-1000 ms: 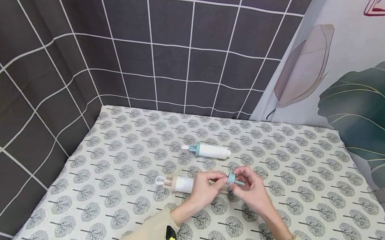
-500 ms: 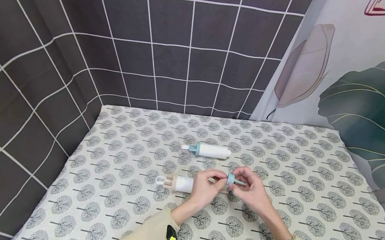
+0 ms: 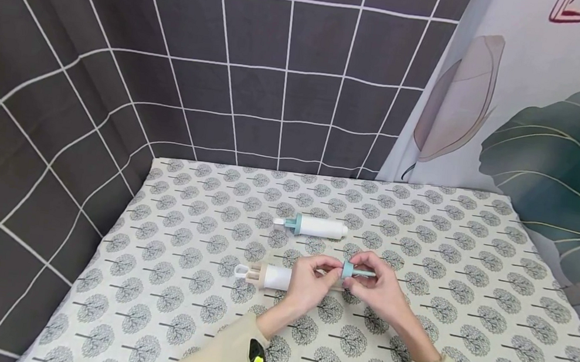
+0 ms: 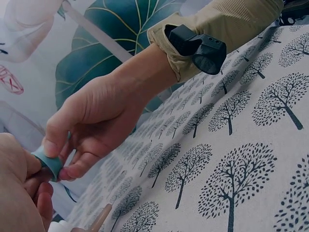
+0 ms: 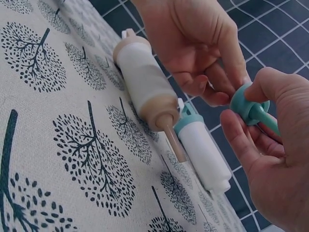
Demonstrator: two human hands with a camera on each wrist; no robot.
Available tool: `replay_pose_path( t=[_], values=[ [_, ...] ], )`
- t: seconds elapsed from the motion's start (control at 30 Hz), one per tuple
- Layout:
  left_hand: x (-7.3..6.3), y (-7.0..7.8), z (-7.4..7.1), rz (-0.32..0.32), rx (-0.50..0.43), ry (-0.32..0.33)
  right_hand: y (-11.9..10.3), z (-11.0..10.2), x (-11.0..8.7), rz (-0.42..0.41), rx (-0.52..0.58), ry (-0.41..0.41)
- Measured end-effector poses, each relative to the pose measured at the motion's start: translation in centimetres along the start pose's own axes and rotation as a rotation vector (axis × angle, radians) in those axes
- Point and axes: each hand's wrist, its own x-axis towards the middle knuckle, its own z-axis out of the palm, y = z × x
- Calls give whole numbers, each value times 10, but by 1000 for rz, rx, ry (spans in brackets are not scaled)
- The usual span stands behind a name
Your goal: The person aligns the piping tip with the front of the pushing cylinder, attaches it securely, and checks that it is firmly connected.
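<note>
Between both hands, in the head view, is a small teal cap with a thin stem [image 3: 348, 269], raised above the cloth. My right hand [image 3: 382, 288] pinches its rim with thumb and fingers, the stem pointing back toward the palm. From the other side my left hand [image 3: 308, 286] holds the cap's open end with its fingertips. Behind the left hand lies a white cylinder with beige ends [image 3: 277, 277], partly covered; the right wrist view shows its thin beige tube [image 5: 174, 142]. Farther back lies a second white cylinder with a teal collar [image 3: 319, 227].
A cloth with a tree print [image 3: 200, 325] covers the table. A dark curtain with white grid lines [image 3: 246, 88] hangs behind and to the left. At the right is a light curtain with large leaves [image 3: 563, 156].
The cap's stem has tilted slightly, its free end now a little higher and farther right. Both hands keep nearly the same place, and the two cylinders lie still.
</note>
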Motion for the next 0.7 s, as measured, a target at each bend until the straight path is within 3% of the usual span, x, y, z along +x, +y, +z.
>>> replay_pose_path(
  t=[0.13, 0.47, 0.7],
  values=[
    [0, 3, -2, -46, -24, -15, 1, 0, 0, 1, 44, -15],
    [-1, 2, -1, 7, -17, -60, 1, -1, 0, 51, 77, -8],
    [-2, 3, -2, -27, -39, -67, 1, -2, -1, 55, 108, -20]
  ],
)
